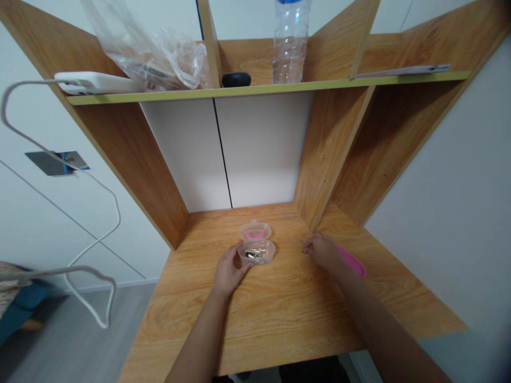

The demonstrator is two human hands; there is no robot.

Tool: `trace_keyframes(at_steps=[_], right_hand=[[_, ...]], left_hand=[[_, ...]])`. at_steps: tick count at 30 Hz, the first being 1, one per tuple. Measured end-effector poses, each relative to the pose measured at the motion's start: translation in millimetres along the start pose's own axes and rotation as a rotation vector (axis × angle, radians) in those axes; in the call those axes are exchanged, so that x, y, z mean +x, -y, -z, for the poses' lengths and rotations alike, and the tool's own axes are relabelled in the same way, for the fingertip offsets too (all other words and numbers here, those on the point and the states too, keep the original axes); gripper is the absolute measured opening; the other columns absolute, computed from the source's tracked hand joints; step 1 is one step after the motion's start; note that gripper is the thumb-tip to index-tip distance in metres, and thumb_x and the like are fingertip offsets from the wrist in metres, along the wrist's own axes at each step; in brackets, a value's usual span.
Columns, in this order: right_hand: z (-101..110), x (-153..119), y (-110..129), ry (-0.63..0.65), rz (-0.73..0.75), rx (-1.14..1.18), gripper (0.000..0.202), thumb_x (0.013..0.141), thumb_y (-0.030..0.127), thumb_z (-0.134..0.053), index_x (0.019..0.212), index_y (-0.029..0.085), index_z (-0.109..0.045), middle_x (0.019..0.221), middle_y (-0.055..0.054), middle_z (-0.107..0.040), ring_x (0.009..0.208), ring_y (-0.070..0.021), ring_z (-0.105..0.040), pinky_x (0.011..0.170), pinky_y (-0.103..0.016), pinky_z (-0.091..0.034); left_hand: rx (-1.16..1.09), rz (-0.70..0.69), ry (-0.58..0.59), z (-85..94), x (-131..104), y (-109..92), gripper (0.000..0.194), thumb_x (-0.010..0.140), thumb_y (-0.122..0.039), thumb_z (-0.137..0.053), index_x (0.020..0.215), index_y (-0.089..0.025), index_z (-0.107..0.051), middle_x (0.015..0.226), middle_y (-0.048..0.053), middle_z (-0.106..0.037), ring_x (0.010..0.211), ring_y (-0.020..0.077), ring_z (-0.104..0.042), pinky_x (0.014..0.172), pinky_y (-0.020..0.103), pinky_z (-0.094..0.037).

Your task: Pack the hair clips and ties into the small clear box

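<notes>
A small clear plastic box (264, 258) stands on the wooden desk with its lid (255, 231) folded back behind it; a pink piece shows at the lid. Small metallic items (254, 254) lie inside. My left hand (229, 270) grips the box's left side between thumb and fingers. To the right, my right hand (321, 249) is at the desk near the foot of the divider, its fingers drawn together; what they hold, if anything, is too small to tell. A pink elongated object (353, 261) lies partly hidden behind my right wrist.
Wooden dividers rise behind the desk (271, 319). On the shelf (255, 90) above are a plastic bag (159, 58), a white device (96, 82), a black object (236, 80) and a clear bottle (290, 48). A white cable (115, 202) hangs at the left.
</notes>
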State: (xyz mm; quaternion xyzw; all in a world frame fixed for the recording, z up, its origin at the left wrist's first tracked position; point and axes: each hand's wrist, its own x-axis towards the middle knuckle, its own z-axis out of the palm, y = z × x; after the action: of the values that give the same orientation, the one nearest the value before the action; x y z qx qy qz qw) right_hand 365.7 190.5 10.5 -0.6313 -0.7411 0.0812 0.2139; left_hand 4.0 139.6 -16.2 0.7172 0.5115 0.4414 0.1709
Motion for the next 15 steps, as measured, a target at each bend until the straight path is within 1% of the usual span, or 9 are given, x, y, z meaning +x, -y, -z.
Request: trace_keyframes(at_steps=[3, 6, 8, 10, 12, 15], right_hand=[[0.1, 4.5, 8.8, 0.008, 0.009, 0.055, 0.020, 0.082, 0.032, -0.069, 0.066, 0.020, -0.068, 0.083, -0.010, -0.070, 0.089, -0.0231, -0.064, 0.084, -0.033, -0.048], [-4.3, 8.8, 29.2, 0.029, 0.035, 0.164, 0.020, 0.088, 0.032, -0.061, 0.074, 0.020, -0.068, 0.084, -0.008, -0.072, 0.086, -0.0207, -0.065, 0.081, -0.031, -0.049], [-9.8, 10.5, 50.2, 0.057, 0.055, 0.261, 0.021, 0.092, 0.033, -0.055, 0.084, 0.020, -0.069, 0.084, -0.005, -0.074, 0.078, -0.0181, -0.067, 0.073, -0.028, -0.051], [-15.7, 10.9, 75.1, 0.069, 0.074, 0.352, 0.023, 0.095, 0.034, -0.051, 0.092, 0.019, -0.069, 0.088, -0.005, -0.076, 0.078, -0.0170, -0.069, 0.070, -0.026, -0.052], [-20.2, 10.4, 100.1, 0.073, 0.094, 0.414, 0.022, 0.095, 0.032, -0.052, 0.096, 0.019, -0.070, 0.092, -0.006, -0.077, 0.081, -0.0171, -0.071, 0.071, -0.026, -0.053], [-22.5, 10.1, 130.1, 0.084, 0.127, 0.445, 0.018, 0.092, 0.030, -0.060, 0.096, 0.021, -0.075, 0.090, -0.006, -0.079, 0.078, -0.0190, -0.071, 0.069, -0.027, -0.053]], left_hand=[[-0.004, -0.002, -0.003, 0.3, 0.0, -0.5, 0.067, 0.076, -0.031, -0.081, 0.137, -0.024, -0.054, 0.133, 0.011, -0.066, 0.122, 0.0296, -0.064, 0.105, 0.050, -0.051], [0.003, -0.006, -0.010, 0.7, 0.0, -1.0, 0.067, 0.076, -0.031, -0.081, 0.137, -0.025, -0.054, 0.132, 0.011, -0.066, 0.121, 0.0288, -0.064, 0.105, 0.048, -0.052], [0.004, -0.009, -0.017, 0.8, 0.1, -1.3, 0.067, 0.076, -0.031, -0.082, 0.137, -0.025, -0.054, 0.132, 0.010, -0.066, 0.121, 0.0281, -0.065, 0.105, 0.047, -0.052], [0.000, -0.012, -0.017, 0.7, 0.2, -1.3, 0.068, 0.076, -0.031, -0.082, 0.137, -0.024, -0.054, 0.133, 0.010, -0.066, 0.121, 0.0277, -0.065, 0.105, 0.047, -0.052], [0.000, -0.017, -0.013, 0.6, 0.3, -1.3, 0.069, 0.076, -0.032, -0.082, 0.138, -0.024, -0.054, 0.133, 0.011, -0.066, 0.121, 0.0278, -0.065, 0.105, 0.047, -0.052], [0.009, -0.019, -0.017, 0.1, 0.2, -0.9, 0.070, 0.075, -0.031, -0.083, 0.138, -0.024, -0.053, 0.132, 0.011, -0.066, 0.121, 0.0280, -0.065, 0.105, 0.047, -0.052]])
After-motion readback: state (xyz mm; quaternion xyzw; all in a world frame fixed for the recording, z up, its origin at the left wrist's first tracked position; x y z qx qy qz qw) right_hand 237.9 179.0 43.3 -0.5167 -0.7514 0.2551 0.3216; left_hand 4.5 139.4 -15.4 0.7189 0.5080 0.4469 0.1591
